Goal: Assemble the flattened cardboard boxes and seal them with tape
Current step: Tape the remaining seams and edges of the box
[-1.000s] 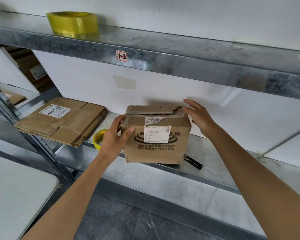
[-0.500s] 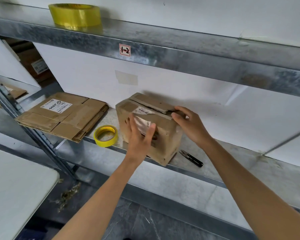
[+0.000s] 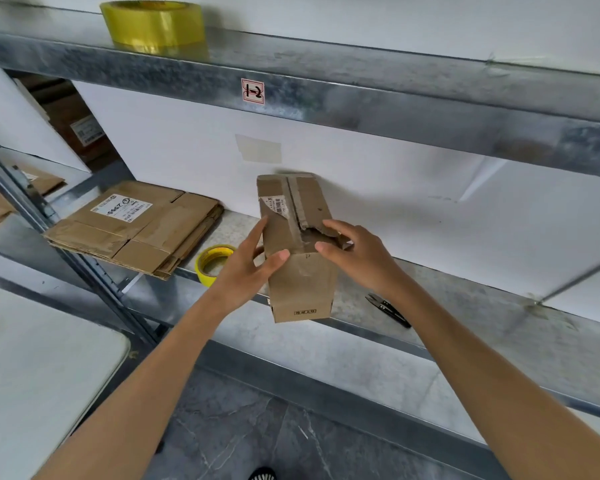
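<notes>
An assembled brown cardboard box stands on the metal shelf with its narrow end toward me and overhanging the front edge. Its top flaps meet along a ragged seam with a torn gap near me. My left hand holds the box's left side, thumb on the top edge. My right hand rests on the top right flap by the torn gap. A small yellow tape roll lies on the shelf left of the box, partly behind my left hand. A stack of flattened cardboard boxes lies further left.
Small black snips lie on the shelf right of the box. A large yellow tape roll sits on the upper shelf. A white table stands at lower left. More cardboard lies on the far-left shelf.
The box has been turned about a quarter turn, so its narrow end now faces me instead of its labelled side. Both hands shifted with it, the right onto the top flap.
</notes>
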